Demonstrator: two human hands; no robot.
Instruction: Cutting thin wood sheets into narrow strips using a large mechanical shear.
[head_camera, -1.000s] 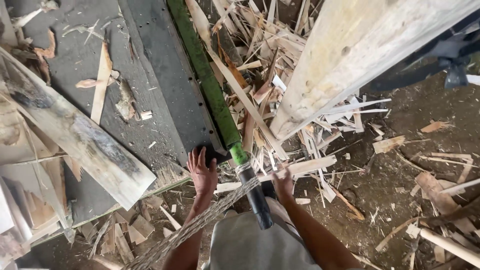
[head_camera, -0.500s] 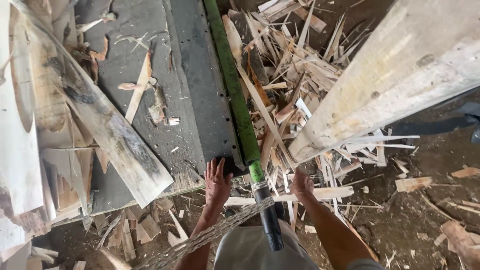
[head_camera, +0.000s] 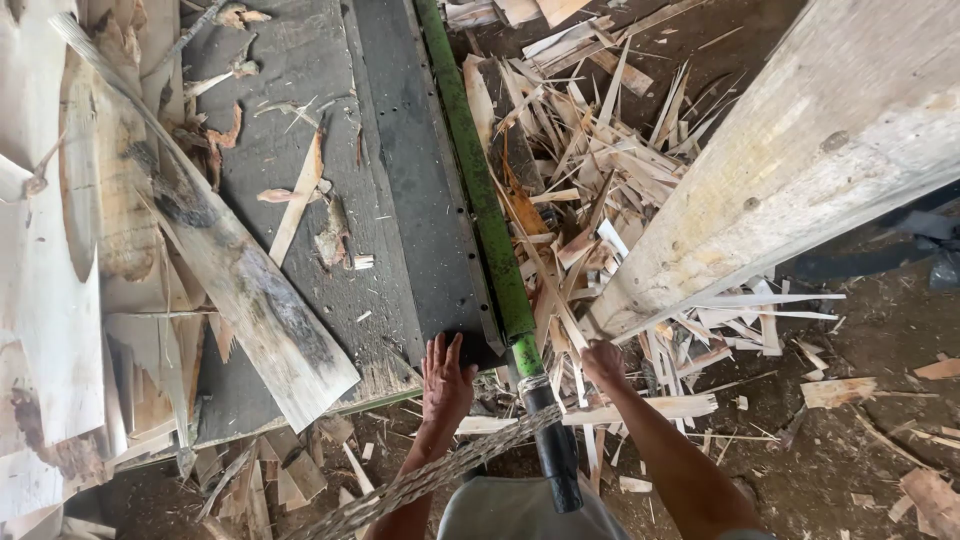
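My left hand (head_camera: 445, 385) lies flat, fingers spread, on the near edge of a dark rubber belt (head_camera: 420, 200). My right hand (head_camera: 603, 362) is curled into a pile of pale wood slivers (head_camera: 590, 190), its fingers closed around a few thin strips at the foot of a big pale log (head_camera: 800, 170). Between my hands runs a green bar (head_camera: 480, 200) with a black end (head_camera: 556, 450).
A weathered plank (head_camera: 230, 270) lies slanted across the belt. Bark slabs and boards (head_camera: 50, 300) are stacked at the left. A braided rope (head_camera: 430, 480) crosses below my left wrist. Chips and offcuts litter the dirt floor (head_camera: 850, 420) at the right.
My view has shifted so the belt and log appear larger. My left hand stays on the belt edge. My right hand has curled tighter into the slivers beside the log.
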